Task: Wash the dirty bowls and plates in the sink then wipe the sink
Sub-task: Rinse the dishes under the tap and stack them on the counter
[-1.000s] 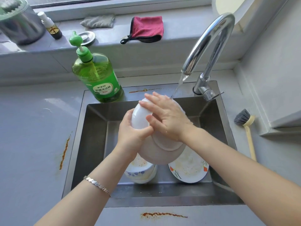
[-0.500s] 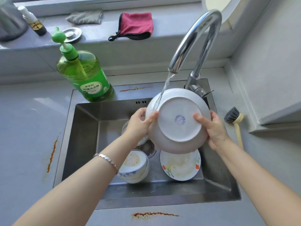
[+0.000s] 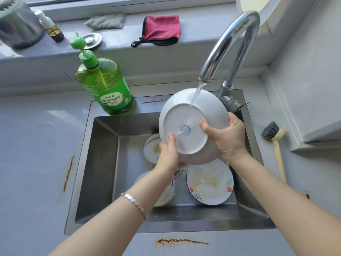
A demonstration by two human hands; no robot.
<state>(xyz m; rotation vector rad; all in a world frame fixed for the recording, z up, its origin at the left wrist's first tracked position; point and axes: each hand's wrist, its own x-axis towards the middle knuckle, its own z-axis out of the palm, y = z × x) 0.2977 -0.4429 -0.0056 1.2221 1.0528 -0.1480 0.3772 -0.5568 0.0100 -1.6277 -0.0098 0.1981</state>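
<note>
1. A white bowl (image 3: 191, 126) is held bottom-up and tilted over the sink (image 3: 103, 163), with its base turned toward the camera.
2. The bowl's lower left edge is gripped by the left hand (image 3: 168, 156), with the thumb laid on the base. A bracelet (image 3: 134, 202) is worn on that wrist.
3. The right edge is gripped by the right hand (image 3: 227, 137). The thumb is pressed on the base and the fingers are wrapped behind the rim.
4. A stream of water (image 3: 196, 93) from the faucet (image 3: 234, 43) is received on the bowl's base, just above its blue mark.
5. A soiled flowered plate (image 3: 210, 183) is laid flat on the sink floor, below the held bowl.
6. A second dirty bowl (image 3: 164, 194) is partly hidden under the left forearm, and a third (image 3: 152, 148) is seen tilted behind the left hand.
7. A green soap bottle (image 3: 105, 85) is stood on the sink's back left corner.
8. A brush (image 3: 275, 137) is laid on the counter to the right of the sink.
9. A red cloth (image 3: 162, 28) and a grey cloth (image 3: 105, 21) are left on the ledge behind.
</note>
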